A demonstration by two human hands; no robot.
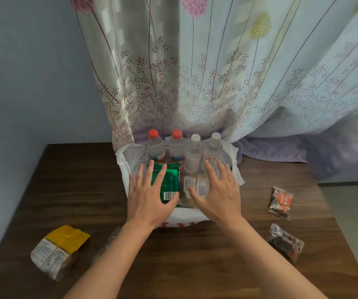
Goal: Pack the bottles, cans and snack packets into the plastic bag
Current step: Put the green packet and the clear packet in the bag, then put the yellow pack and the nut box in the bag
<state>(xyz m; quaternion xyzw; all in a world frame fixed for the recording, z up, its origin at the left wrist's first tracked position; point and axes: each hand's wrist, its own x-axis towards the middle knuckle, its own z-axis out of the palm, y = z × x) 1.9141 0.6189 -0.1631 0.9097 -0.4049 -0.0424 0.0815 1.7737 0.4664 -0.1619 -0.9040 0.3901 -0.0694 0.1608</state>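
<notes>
A white plastic bag stands open at the back middle of the table. Inside it stand two red-capped bottles and two white-capped bottles in a row. In front of them lie a green snack packet and pale packets. My left hand rests flat on the green packet, fingers spread. My right hand lies flat over the pale packets, fingers apart. Neither hand grips anything.
On the dark wooden table, a yellow-topped packet lies front left with a clear wrapper beside it. Two small dark snack packets lie at the right. A floral curtain hangs behind the bag.
</notes>
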